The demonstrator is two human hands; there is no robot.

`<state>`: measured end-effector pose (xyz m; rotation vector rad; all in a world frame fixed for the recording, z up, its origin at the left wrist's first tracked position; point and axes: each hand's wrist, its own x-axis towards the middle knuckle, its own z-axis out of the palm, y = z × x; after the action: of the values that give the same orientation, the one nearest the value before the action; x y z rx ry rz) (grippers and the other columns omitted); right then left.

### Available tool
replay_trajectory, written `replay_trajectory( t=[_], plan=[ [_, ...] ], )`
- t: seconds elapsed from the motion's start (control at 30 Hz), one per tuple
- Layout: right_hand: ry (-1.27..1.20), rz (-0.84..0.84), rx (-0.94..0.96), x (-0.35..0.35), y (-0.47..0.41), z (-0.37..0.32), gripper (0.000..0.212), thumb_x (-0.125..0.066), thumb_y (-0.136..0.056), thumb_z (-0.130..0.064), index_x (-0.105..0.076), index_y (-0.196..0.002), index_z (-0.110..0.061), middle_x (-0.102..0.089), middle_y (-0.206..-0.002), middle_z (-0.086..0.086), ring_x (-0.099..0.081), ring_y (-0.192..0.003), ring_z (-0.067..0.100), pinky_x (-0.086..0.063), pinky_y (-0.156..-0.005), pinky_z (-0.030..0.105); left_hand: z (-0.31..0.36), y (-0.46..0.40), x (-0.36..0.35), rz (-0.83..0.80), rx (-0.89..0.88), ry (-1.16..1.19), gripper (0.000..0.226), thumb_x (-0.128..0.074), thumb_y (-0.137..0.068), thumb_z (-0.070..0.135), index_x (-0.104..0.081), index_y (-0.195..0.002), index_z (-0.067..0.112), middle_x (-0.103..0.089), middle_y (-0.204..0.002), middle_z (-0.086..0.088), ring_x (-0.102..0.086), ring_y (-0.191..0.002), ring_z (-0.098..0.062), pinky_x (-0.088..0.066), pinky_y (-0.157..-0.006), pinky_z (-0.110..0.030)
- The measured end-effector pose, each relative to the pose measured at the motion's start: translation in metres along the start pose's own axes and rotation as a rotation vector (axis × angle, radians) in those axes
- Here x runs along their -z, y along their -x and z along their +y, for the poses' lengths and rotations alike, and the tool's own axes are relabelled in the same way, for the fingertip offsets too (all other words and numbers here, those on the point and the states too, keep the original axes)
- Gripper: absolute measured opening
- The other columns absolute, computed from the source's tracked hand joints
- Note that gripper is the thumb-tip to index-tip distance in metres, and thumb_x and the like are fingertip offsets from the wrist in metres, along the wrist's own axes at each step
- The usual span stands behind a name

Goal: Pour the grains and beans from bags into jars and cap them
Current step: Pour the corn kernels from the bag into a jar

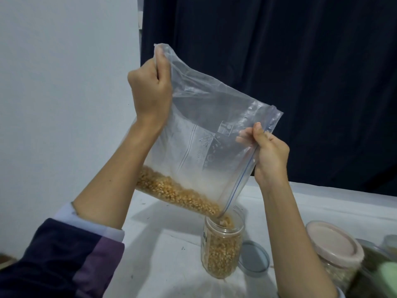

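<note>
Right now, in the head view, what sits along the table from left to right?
Open jar taking the kernels → loose grey lid lying flat behind it → jar with a pink lid → a blurred dark jar at the right edge, contents unclear.

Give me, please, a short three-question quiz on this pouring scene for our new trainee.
1. True or false: the left hand grips the raised bottom corner of the bag.
2. Where does the grey lid lie? A) on the jar B) on the table beside the jar C) in the right hand
3. Fill in: the right hand pinches the bag by its ___ edge.

Key: 1 true; 2 B; 3 zip. The open jar is mostly full of kernels.
</note>
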<state>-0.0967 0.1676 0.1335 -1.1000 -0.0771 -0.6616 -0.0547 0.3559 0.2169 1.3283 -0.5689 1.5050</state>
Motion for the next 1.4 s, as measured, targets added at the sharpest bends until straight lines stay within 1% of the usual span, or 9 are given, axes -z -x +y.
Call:
replay_trajectory(
  t=[0.27, 0.4, 0.83, 0.97, 1.07, 1.17, 1.27, 1.33, 1.4],
  plan=[
    [-0.001, -0.008, 0.01, -0.003, 0.001, -0.003, 0.02, -0.06, -0.093, -0.016, -0.068, -0.076, -0.007, -0.072, -0.067, 0.001, -0.07, -0.065, 0.012, -0.055, -0.08, 0.024, -0.002, 0.001, 0.006, 0.03, 0.06, -0.004, 0.054, -0.04, -0.099, 0.014, -0.019, -0.051, 0.03, -0.033, -0.036, 0.016, -0.027, -0.036, -0.003, -0.019, -0.043, -0.012],
    [0.046, -0.079, 0.002, -0.004, 0.002, -0.007, 0.02, -0.061, -0.093, -0.017, -0.068, -0.078, -0.006, -0.072, -0.069, 0.002, -0.07, -0.068, 0.013, -0.056, -0.079, 0.024, -0.004, 0.0, 0.009, 0.048, 0.087, -0.014, 0.054, -0.04, -0.099, 0.016, -0.02, -0.051, 0.03, -0.033, -0.035, 0.015, -0.028, -0.036, -0.003, -0.019, -0.043, -0.012],
    [0.022, -0.029, 0.025, -0.008, 0.006, -0.007, 0.02, -0.062, -0.092, -0.015, -0.068, -0.075, -0.006, -0.072, -0.066, 0.001, -0.07, -0.065, 0.012, -0.056, -0.08, 0.026, -0.006, -0.003, 0.014, 0.045, 0.121, -0.033, 0.054, -0.039, -0.099, 0.018, -0.018, -0.05, 0.027, -0.03, -0.035, 0.013, -0.025, -0.036, -0.005, -0.018, -0.044, -0.014],
    [0.027, -0.042, 0.032, -0.01, 0.008, -0.008, 0.019, -0.061, -0.092, -0.014, -0.068, -0.078, -0.005, -0.071, -0.065, -0.001, -0.068, -0.062, 0.008, -0.055, -0.075, 0.022, -0.005, -0.002, 0.013, 0.043, 0.117, -0.034, 0.054, -0.039, -0.099, 0.018, -0.019, -0.05, 0.028, -0.031, -0.034, 0.014, -0.027, -0.036, -0.004, -0.019, -0.043, -0.014],
    [0.014, 0.012, 0.034, -0.009, 0.008, -0.006, 0.019, -0.061, -0.092, -0.014, -0.069, -0.077, -0.005, -0.071, -0.065, -0.001, -0.068, -0.063, 0.008, -0.055, -0.078, 0.025, -0.005, -0.001, 0.013, 0.031, 0.114, -0.031, 0.053, -0.039, -0.099, 0.019, -0.018, -0.051, 0.027, -0.031, -0.035, 0.013, -0.025, -0.036, -0.005, -0.018, -0.044, -0.014],
    [0.031, -0.043, 0.025, -0.01, 0.008, -0.006, 0.019, -0.061, -0.092, -0.014, -0.069, -0.077, -0.004, -0.071, -0.065, -0.001, -0.068, -0.064, 0.009, -0.055, -0.076, 0.024, -0.006, 0.0, 0.015, 0.031, 0.134, -0.03, 0.053, -0.039, -0.099, 0.02, -0.019, -0.05, 0.027, -0.029, -0.035, 0.013, -0.025, -0.036, -0.005, -0.017, -0.044, -0.015],
    [0.02, -0.011, 0.032, -0.01, 0.007, -0.006, 0.019, -0.062, -0.092, -0.014, -0.069, -0.077, -0.004, -0.071, -0.065, 0.0, -0.068, -0.063, 0.009, -0.055, -0.077, 0.024, -0.007, 0.002, 0.015, 0.024, 0.143, -0.022, 0.053, -0.039, -0.099, 0.019, -0.019, -0.05, 0.026, -0.03, -0.034, 0.014, -0.026, -0.036, -0.004, -0.018, -0.043, -0.014],
    [0.06, -0.084, 0.024, -0.011, 0.007, -0.007, 0.019, -0.061, -0.092, -0.015, -0.069, -0.082, -0.001, -0.072, -0.067, 0.001, -0.069, -0.064, 0.01, -0.055, -0.072, 0.022, -0.008, 0.002, 0.016, 0.02, 0.151, -0.023, 0.054, -0.039, -0.099, 0.019, -0.02, -0.049, 0.026, -0.03, -0.034, 0.014, -0.026, -0.036, -0.004, -0.019, -0.043, -0.013],
    [0.053, -0.096, 0.025, -0.011, 0.006, -0.007, 0.018, -0.061, -0.092, -0.014, -0.069, -0.081, -0.002, -0.072, -0.068, 0.003, -0.07, -0.065, 0.012, -0.055, -0.074, 0.023, -0.009, 0.0, 0.018, 0.018, 0.173, -0.027, 0.054, -0.039, -0.099, 0.02, -0.02, -0.049, 0.025, -0.029, -0.034, 0.014, -0.025, -0.036, -0.004, -0.018, -0.044, -0.014]
  ],
)
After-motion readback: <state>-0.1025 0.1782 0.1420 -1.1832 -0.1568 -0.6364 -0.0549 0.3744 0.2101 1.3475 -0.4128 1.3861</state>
